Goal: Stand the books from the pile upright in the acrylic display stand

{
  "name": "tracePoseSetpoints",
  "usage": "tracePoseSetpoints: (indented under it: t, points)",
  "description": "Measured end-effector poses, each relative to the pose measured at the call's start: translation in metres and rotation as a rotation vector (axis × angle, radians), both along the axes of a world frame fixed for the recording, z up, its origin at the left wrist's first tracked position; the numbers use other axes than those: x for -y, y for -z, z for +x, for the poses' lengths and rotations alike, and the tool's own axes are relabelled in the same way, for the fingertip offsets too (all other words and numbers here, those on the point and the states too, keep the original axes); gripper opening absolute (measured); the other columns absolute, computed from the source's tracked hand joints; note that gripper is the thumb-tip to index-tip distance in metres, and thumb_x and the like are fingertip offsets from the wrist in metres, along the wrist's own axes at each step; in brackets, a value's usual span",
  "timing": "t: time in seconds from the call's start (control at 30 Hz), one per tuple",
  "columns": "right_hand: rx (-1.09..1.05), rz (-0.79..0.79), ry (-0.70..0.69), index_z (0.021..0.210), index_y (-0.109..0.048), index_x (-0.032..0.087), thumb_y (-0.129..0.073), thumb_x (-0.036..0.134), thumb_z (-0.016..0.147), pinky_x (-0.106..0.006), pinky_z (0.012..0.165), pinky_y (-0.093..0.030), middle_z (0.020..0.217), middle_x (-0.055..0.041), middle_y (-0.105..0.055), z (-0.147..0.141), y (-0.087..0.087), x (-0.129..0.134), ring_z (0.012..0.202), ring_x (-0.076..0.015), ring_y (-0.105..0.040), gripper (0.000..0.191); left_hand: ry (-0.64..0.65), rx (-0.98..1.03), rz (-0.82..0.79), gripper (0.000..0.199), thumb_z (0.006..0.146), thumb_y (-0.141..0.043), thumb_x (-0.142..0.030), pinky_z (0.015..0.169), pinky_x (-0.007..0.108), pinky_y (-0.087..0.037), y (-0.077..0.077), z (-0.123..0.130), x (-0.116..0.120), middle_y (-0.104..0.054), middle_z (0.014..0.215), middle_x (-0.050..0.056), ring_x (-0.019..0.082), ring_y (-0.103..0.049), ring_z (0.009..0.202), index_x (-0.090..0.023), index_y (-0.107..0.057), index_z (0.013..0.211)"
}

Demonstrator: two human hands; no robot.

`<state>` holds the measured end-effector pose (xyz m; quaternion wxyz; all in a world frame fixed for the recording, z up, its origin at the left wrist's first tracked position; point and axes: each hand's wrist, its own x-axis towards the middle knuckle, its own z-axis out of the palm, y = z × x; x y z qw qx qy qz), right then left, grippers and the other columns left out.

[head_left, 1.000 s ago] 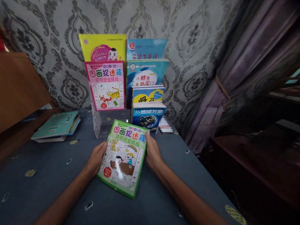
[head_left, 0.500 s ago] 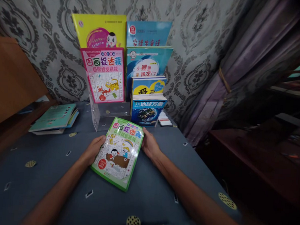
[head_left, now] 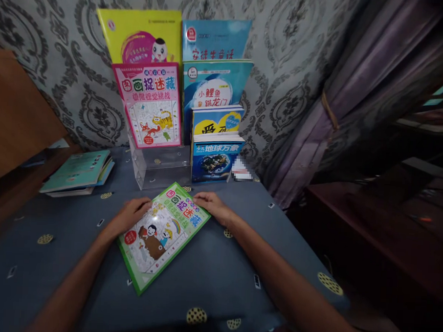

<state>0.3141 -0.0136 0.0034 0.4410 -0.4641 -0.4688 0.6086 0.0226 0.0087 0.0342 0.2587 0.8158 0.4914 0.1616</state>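
Dark blue cloth with scattered yellow and white prints covers the surface (head_left: 217, 263). On it, close to the person, lies a green-bordered book (head_left: 162, 237), front cover up, its long axis slanting from near left to far right. Its title end points away and to the right; the opposite end faces near left.

Multicoloured characters make the title, above a pale line drawing with a rainbow, small figures in a brown boat and a round red badge. Light glares on the glossy cover.

The book sits between the two hands. The left hand (head_left: 133, 215) has its fingers at the book's left long edge; the right hand (head_left: 216, 207) reaches the title edge with its fingertips. Both touch it, though whether they grip or merely rest cannot be told.

Just beyond stands a clear stand (head_left: 170, 160) bearing a pink-bordered book (head_left: 150, 106), a yellow book (head_left: 143, 28) and several blue ones. Farther back are patterned wallpaper (head_left: 275, 65) and a tied purple curtain (head_left: 305, 150).
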Motion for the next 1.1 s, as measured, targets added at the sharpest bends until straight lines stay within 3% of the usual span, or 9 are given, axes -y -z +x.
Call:
tracePoseSetpoints:
  t: [0.1,0.23,0.33,0.5,0.63,0.8,0.97,1.1]
  points:
    - [0.046,-0.031,-0.057,0.075,-0.072,0.015,-0.081,0.035,0.066,-0.022,0.058,-0.043,0.067,0.0016,-0.070,0.004,0.000,0.000,0.059,-0.0111,-0.058,0.024,-0.028,-0.181,0.124,0.045,0.096,-0.036,-0.048,0.084,0.036,-0.047,-0.001,0.006,0.007,-0.072,0.101,0.007,0.026,-0.064,0.094,-0.019,-0.068,0.106]
    - [0.095,-0.051,-0.073,0.074,-0.071,0.016,-0.074,0.026,0.075,-0.022,0.058,-0.043,0.067,0.0016,-0.070,0.005,0.002,0.000,0.060,-0.0112,-0.059,0.010,-0.048,-0.378,0.269,0.039,0.098,-0.039,-0.041,0.089,0.043,-0.049,-0.009,0.023,0.026,-0.066,0.113,0.012,0.030,-0.062,0.105,-0.019,-0.065,0.116]
    - [0.127,-0.061,-0.074,0.073,-0.071,0.017,-0.069,0.020,0.078,-0.021,0.058,-0.044,0.066,0.0017,-0.069,0.005,0.002,-0.001,0.061,-0.0116,-0.059,0.006,0.060,-0.302,0.299,0.037,0.100,-0.039,-0.041,0.093,0.043,-0.050,-0.011,0.041,0.043,-0.064,0.120,0.011,0.027,-0.062,0.108,-0.019,-0.064,0.118]
    - [0.175,-0.057,-0.054,0.073,-0.070,0.016,-0.066,0.014,0.079,-0.020,0.055,-0.041,0.064,0.0031,-0.067,0.004,0.001,-0.003,0.059,-0.0105,-0.057,0.007,0.240,-0.228,0.411,0.048,0.095,-0.050,-0.057,0.106,0.048,-0.046,-0.002,0.070,0.070,-0.063,0.132,0.011,0.028,-0.058,0.123,-0.020,-0.060,0.124]
    - [0.199,-0.057,-0.050,0.075,-0.070,0.015,-0.064,0.013,0.080,-0.019,0.050,-0.036,0.059,0.0039,-0.064,0.005,0.002,-0.004,0.054,-0.0090,-0.052,0.008,0.232,-0.372,0.392,0.062,0.086,-0.063,-0.058,0.107,0.055,-0.044,0.003,0.082,0.081,-0.059,0.140,0.016,0.037,-0.053,0.131,-0.017,-0.057,0.131]
    - [0.197,-0.052,-0.060,0.076,-0.069,0.014,-0.065,0.017,0.082,-0.018,0.045,-0.031,0.056,0.0048,-0.059,0.006,0.002,-0.004,0.049,-0.0074,-0.047,0.007,0.223,-0.401,0.338,0.053,0.091,-0.061,-0.046,0.112,0.054,-0.041,0.001,0.083,0.083,-0.056,0.145,0.016,0.035,-0.051,0.136,-0.017,-0.056,0.135]
    - [0.170,-0.032,-0.069,0.069,-0.064,0.014,-0.065,0.032,0.087,-0.017,0.044,-0.034,0.052,0.0066,-0.051,0.008,-0.003,0.003,0.048,-0.0068,-0.045,0.025,0.221,-0.364,0.314,0.049,0.093,-0.056,-0.044,0.112,0.053,-0.041,-0.002,0.081,0.082,-0.058,0.143,0.013,0.033,-0.052,0.135,-0.020,-0.057,0.135]
    - [0.107,-0.098,-0.045,0.086,-0.067,0.014,-0.064,0.034,0.090,-0.019,0.045,-0.043,0.056,0.0054,-0.055,0.017,-0.006,0.015,0.046,-0.0078,-0.049,0.020,0.217,-0.381,0.345,0.045,0.093,-0.056,-0.043,0.111,0.053,-0.041,-0.001,0.082,0.085,-0.060,0.142,0.011,0.033,-0.051,0.136,-0.021,-0.058,0.133]
